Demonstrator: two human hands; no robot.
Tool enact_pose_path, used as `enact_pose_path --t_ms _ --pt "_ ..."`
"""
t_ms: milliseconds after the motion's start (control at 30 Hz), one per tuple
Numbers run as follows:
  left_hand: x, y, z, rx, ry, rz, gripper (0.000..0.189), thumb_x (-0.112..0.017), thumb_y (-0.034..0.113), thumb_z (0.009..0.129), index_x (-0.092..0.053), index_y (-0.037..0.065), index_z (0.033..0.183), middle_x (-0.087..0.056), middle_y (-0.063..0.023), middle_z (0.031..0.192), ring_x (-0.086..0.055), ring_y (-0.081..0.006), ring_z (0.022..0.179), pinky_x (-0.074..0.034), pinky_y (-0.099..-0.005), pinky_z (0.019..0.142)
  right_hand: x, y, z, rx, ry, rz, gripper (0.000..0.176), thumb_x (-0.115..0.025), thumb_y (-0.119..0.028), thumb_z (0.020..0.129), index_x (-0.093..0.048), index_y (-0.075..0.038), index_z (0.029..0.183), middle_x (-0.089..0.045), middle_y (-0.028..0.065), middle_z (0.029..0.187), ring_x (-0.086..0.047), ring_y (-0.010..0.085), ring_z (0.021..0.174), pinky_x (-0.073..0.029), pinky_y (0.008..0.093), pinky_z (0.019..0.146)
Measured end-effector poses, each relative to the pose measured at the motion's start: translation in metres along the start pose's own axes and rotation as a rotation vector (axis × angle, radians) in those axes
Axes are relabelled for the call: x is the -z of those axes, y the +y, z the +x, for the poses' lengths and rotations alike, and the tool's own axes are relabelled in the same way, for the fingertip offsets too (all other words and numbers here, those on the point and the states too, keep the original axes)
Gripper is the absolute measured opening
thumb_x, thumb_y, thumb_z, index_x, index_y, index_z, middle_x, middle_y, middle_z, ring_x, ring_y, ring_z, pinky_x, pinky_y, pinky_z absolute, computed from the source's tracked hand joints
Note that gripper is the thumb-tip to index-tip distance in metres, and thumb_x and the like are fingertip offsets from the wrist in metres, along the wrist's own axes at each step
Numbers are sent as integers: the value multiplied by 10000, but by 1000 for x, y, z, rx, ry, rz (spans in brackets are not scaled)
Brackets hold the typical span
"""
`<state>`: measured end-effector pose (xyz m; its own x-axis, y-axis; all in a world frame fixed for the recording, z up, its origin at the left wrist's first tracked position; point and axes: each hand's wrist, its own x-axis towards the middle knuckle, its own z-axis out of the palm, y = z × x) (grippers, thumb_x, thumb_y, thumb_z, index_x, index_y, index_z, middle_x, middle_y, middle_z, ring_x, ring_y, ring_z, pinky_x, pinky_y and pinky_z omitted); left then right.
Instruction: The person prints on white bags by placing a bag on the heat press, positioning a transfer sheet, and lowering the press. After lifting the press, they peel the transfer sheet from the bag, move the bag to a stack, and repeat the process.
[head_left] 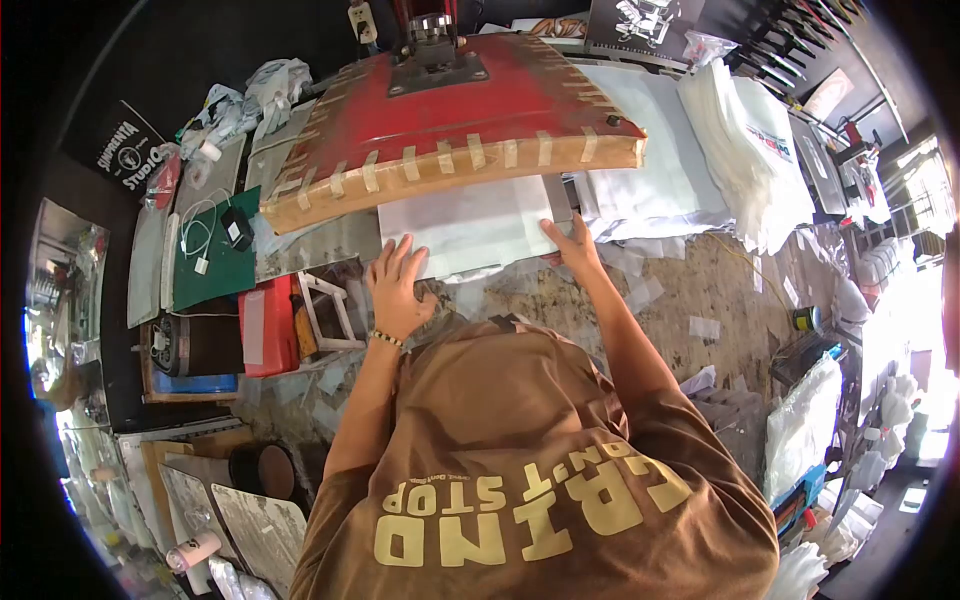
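Observation:
A white sheet [470, 222] lies partly under the raised red upper plate [470, 110] of a heat press, its front edge towards me. My left hand [398, 288] rests at the sheet's front left corner, fingers spread over its edge and thumb apart. At the right edge, my right hand [574, 246] has its thumb on top of the sheet, with other fingers partly hidden below the edge. Strips of tape line the tan padded rim [450, 172] of the upper plate. The back of the sheet is hidden beneath that plate.
White sheets [650, 200] and a stack of clear plastic bags [745, 160] lie right of the press. To the left are a green mat [215, 260] with a cable, a red container [268, 325] and a small white stool [330, 312]. Paper scraps litter the wooden floor [650, 320].

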<state>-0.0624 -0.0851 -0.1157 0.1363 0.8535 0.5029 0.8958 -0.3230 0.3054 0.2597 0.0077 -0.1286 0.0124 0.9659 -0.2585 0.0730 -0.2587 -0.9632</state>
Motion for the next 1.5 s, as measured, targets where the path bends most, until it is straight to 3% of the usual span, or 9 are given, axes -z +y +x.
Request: enact_pose_path --t_ms 267,433,467,667,833,867,967,1367,1500 --pt "16 -16 24 13 -91 -76 333 -725 228 778 -695 125 1093 -620 -46 1331 -521 -297 1231 -362 -470 987 -1 3 0 -15 57 0 845 -771 -461 854 -394 39 1421 -680 159 1042 -696 191 655 -503 265 478" --pt "5 -31 43 39 -31 -100 108 -743 221 795 -722 130 849 -715 -5 1005 -604 -244 996 -393 -445 911 8 -4 8 -99 58 -119 991 -810 -421 803 -283 38 1506 -589 236 1270 -704 246 822 -520 293 527" --pt "5 -34 48 36 -30 -98 108 -743 221 795 -722 130 849 -715 -5 1005 -604 -244 996 -393 -445 911 10 -8 12 -99 -11 -94 1046 -824 -399 769 -247 30 1528 -482 256 1415 -651 297 1065 -564 348 704" --pt "6 -55 86 117 -277 -239 91 -742 160 786 -698 81 801 -689 -49 857 -667 -261 757 -508 -399 733 0 -4 44 360 141 -497 1062 -814 -427 760 -238 2 1542 -429 277 1480 -462 395 1343 -376 447 1112" --pt "0 -88 122 213 -321 -328 200 -774 160 778 -683 70 931 -701 -87 916 -697 -271 786 -541 -404 765 -21 -26 29 231 190 -645 1039 -800 -455 788 -249 0 1542 -454 285 1458 -451 428 1345 -394 456 1098" --pt "-5 -97 124 26 -212 -235 277 -813 174 763 -670 75 978 -675 -83 912 -655 -245 688 -519 -371 652 -18 -25 30 290 199 -624 1023 -799 -453 793 -264 2 1538 -462 288 1450 -458 429 1339 -401 456 1092" --pt "-5 -109 134 -38 -221 -158 282 -813 191 764 -675 75 981 -677 -79 941 -637 -249 704 -518 -381 699 -21 -26 26 339 223 -619 998 -797 -458 800 -299 8 1528 -479 303 1428 -489 437 1310 -426 460 1067" --pt "-8 -115 155 -189 -262 -178 128 -734 145 831 -673 33 844 -656 -101 1031 -632 -298 963 -513 -436 826 -21 -28 24 275 224 -660 1036 -785 -486 796 -253 -27 1558 -484 318 1411 -487 449 1306 -426 462 1067" --pt "-27 -123 169 -203 -188 -138 119 -706 130 857 -657 27 821 -666 -110 954 -652 -291 902 -524 -417 788 -21 -30 24 230 216 -653 1040 -783 -486 798 -244 -35 1564 -478 314 1420 -473 440 1324 -417 466 1077"
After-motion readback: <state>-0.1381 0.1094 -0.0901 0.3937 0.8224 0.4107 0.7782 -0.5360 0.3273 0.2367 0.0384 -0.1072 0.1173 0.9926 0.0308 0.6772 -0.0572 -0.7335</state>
